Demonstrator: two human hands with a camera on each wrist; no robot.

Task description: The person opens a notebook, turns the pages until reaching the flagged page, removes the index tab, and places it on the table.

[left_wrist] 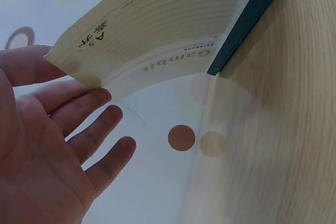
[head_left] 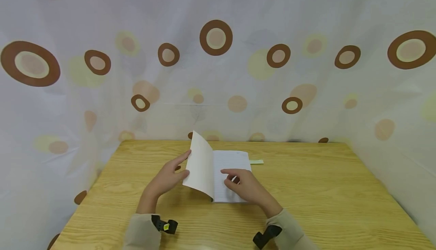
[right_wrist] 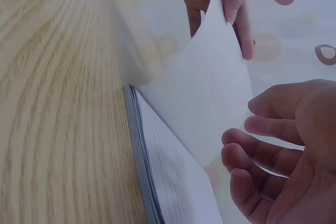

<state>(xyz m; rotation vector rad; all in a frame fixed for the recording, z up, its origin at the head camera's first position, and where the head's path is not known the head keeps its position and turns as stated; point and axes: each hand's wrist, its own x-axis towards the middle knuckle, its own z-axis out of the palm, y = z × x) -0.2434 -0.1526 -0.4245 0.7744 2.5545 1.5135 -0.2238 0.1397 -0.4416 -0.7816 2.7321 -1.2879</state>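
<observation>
An open notebook [head_left: 235, 159] lies on the table, its ruled right page facing up. Its front cover [head_left: 200, 163] stands raised on the left, bent and pale inside. My left hand [head_left: 165, 178] pinches the cover's outer edge between thumb and fingers; the lower fingers spread away from it in the left wrist view. On the cover's outer side [left_wrist: 157, 19], "Gambit" and "A5" are printed, beside a dark green spine [left_wrist: 247, 22]. Over the ruled page hovers my right hand [head_left: 248, 185], its fingers loosely bent and holding nothing; in the right wrist view they are apart from the paper.
A wood-grain table [head_left: 306, 189] carries the notebook near its middle. From the notebook's right side a pale green strip [head_left: 257, 161] sticks out. A spotted curtain [head_left: 238, 72] hangs behind and at both sides. Black camera straps [head_left: 165, 225] sit on both wrists.
</observation>
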